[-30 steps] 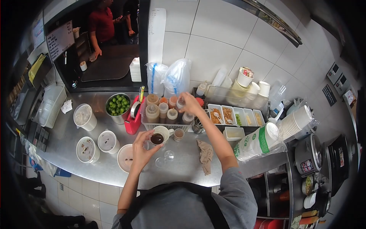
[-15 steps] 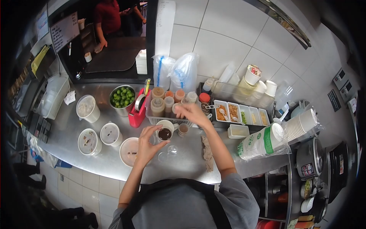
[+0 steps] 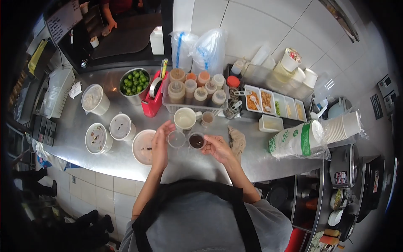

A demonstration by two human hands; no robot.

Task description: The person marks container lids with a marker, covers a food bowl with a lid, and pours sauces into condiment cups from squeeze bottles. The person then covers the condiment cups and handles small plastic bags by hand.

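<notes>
My right hand (image 3: 217, 148) pinches a small clear sauce cup (image 3: 196, 141) of dark brown liquid by its right side. Just left of it, a round clear lid (image 3: 176, 139) is in the curled fingers of my left hand (image 3: 160, 145); the thumb is mostly hidden. A white mug (image 3: 185, 119) stands behind the lid, its handle to the right. Next to that handle is another small cup (image 3: 207, 119) with brownish contents. Behind these, a plastic basket (image 3: 194, 110) holds several squeeze bottles (image 3: 176, 91).
Several lidded tubs (image 3: 122, 127) stand left. Behind are a steel pot of green limes (image 3: 134, 82) and a red tape dispenser (image 3: 153, 97). A crumpled brown cloth (image 3: 236, 140), topping trays (image 3: 266, 101) and bagged paper cups (image 3: 296, 140) lie right. Beyond the hatch, a person's arm (image 3: 110, 19) shows.
The dark sauce cup has passed from my left hand to my right. My right hand has come down from the squeeze bottles; my left now has a clear lid. The camera view has shifted.
</notes>
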